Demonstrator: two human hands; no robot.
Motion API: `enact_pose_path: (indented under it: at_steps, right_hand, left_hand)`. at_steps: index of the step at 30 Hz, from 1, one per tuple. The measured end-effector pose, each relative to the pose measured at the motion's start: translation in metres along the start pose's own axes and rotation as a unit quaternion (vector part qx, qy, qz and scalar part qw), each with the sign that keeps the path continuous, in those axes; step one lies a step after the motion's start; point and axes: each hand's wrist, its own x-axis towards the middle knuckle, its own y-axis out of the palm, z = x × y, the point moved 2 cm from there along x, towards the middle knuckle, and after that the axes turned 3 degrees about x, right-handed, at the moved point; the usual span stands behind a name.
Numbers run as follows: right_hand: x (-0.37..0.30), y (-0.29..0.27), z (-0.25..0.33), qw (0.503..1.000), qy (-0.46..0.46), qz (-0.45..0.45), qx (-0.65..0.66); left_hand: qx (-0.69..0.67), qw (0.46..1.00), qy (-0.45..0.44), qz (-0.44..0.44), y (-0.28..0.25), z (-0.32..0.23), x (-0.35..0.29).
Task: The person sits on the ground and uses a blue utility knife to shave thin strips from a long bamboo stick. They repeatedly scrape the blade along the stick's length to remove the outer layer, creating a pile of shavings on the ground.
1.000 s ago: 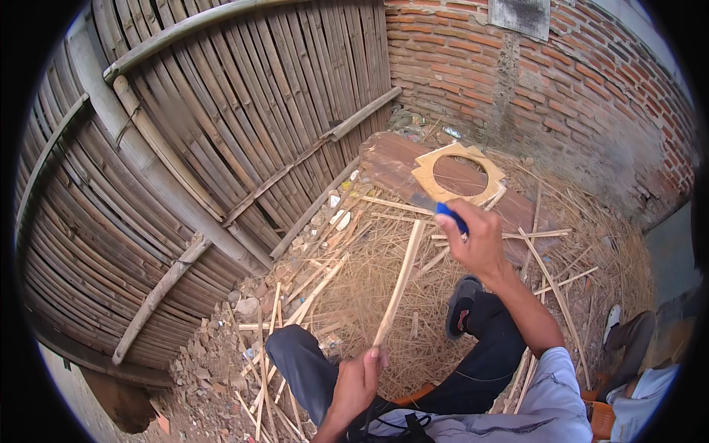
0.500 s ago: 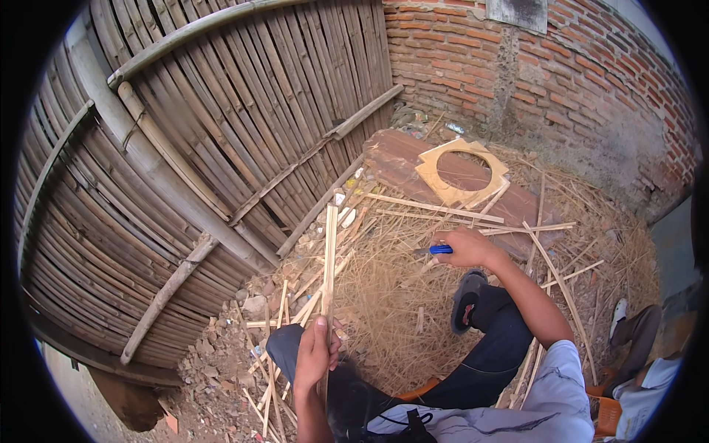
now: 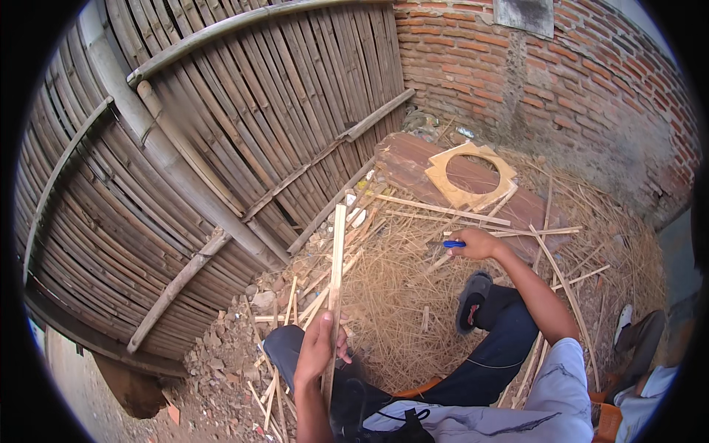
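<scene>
The left hand (image 3: 319,353) is closed around the lower end of a bamboo strip (image 3: 336,273) whose long axis runs toward 12 o'clock, while the right hand (image 3: 476,244), at its 2 o'clock, grips a blue-handled tool (image 3: 453,244).

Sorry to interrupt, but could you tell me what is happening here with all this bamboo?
A person sits on the ground beside a bamboo fence, legs stretched over a heap of bamboo shavings. The left hand grips a long bamboo strip, standing it roughly upright in front of the knee. The right hand is stretched forward over the shavings, holding a blue-handled tool. More split strips lie scattered around, and a cut-out board rests near the brick wall.
</scene>
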Motion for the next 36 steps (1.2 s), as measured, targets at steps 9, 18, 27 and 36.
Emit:
enact_pose_path:
  at_steps: [9, 18, 27, 36]
  right_hand:
    - [-0.014, -0.03, 0.068, 0.887, -0.104, -0.17, 0.417]
    - [-0.041, -0.058, 0.139, 0.76, -0.133, -0.15, 0.618]
    - [-0.014, -0.058, 0.135, 0.77, -0.097, -0.167, 0.608]
    - [-0.007, -0.065, 0.134, 0.797, -0.063, -0.159, 0.58]
  left_hand:
    - [-0.02, 0.996, -0.022, 0.079, 0.04, -0.021, 0.015]
    - [-0.015, 0.976, -0.017, 0.216, 0.077, -0.041, 0.045]
    - [0.129, 0.957, -0.013, 0.261, 0.082, -0.065, 0.076]
    - [0.075, 0.961, 0.062, 0.258, 0.087, -0.069, 0.098]
